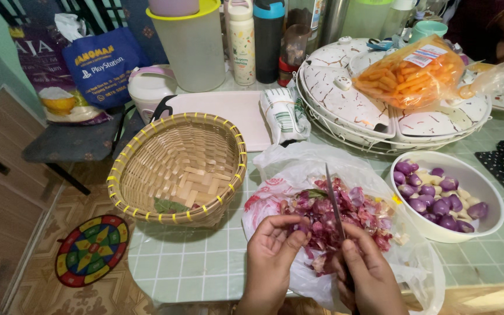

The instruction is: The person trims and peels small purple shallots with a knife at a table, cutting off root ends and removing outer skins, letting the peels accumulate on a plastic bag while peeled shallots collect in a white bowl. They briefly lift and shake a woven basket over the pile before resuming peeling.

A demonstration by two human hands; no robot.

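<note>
My left hand (270, 256) pinches a small purple shallot (299, 228) over a plastic bag (298, 169) spread on the table. A heap of purple shallot peels (351, 213) lies on that bag. In my right hand (368, 274) is a thin knife (333, 201), blade pointing up and away, close beside the shallot. To the right stands a white bowl (485, 189) with several peeled purple shallots (433, 201) inside.
A woven bamboo basket (147, 151) with a green leaf sits tilted at the table's left edge. Behind are a white cutting board (228, 111), divided white dishes (345, 93), a bag of orange carrot sticks (409, 73), bottles and a lidded container (193, 46). The floor and a round coloured board (91, 249) lie left.
</note>
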